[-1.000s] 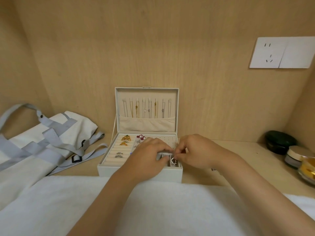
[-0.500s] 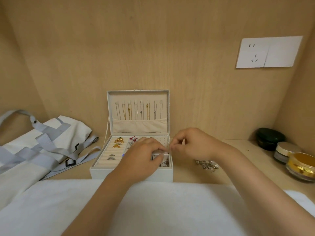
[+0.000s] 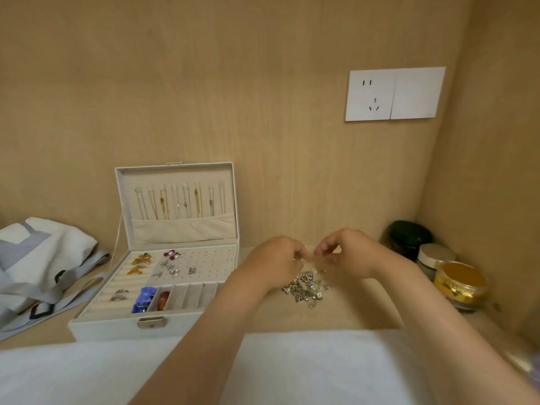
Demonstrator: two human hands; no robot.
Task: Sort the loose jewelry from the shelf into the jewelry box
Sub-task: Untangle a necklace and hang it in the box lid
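Observation:
The white jewelry box [image 3: 102,324] stands open on the wooden shelf, lid upright with several chains hanging inside. Its tray holds gold rings [image 3: 141,259], silver earrings [image 3: 172,268], a blue piece [image 3: 143,299] and an amber one. To the right of the box lies a pile of loose silver jewelry [image 3: 305,287]. My left hand [image 3: 273,264] and my right hand [image 3: 347,254] hover just above the pile, fingers curled, fingertips close together. Whether either pinches a small piece is too blurred to tell.
A white and grey bag [image 3: 38,264] lies left of the box. At the right corner stand a dark green jar [image 3: 409,238], a silver-lidded jar [image 3: 435,255] and a gold-lidded jar [image 3: 460,283]. A wall socket [image 3: 394,93] is on the back panel. White cloth [image 3: 292,372] covers the foreground.
Both hands have left the box's front right compartment and moved right to the loose pile. The view has turned right too.

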